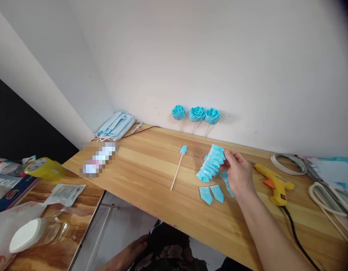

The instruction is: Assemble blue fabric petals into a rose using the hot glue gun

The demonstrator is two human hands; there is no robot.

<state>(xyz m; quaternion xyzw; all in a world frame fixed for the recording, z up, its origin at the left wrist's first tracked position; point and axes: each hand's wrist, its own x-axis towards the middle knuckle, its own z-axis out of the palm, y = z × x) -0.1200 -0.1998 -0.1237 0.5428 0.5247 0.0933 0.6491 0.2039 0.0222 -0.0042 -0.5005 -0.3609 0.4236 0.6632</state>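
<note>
My right hand [238, 171] pinches the edge of an overlapping row of blue fabric petals [212, 163] at the right of the middle of the table. Two loose petals [205, 195] lie just in front, and another is partly hidden under my fingers. Left of the row lies a wooden stick [177, 171] with a small blue bud [183, 149] at its tip. My left hand [137, 246] rests low on my lap, beyond the table's front edge. Its fingers look stretched out, though shadow covers part of them.
Several blue flowers on sticks [197, 113] lean against the wall. Face masks [116, 126] are piled at the back left, near a blurred-out object [99, 160]. A yellow glue gun [275, 182], scissors [328, 197] and a white roll [288, 164] lie right. A clear jar [54, 230] lies on the left table.
</note>
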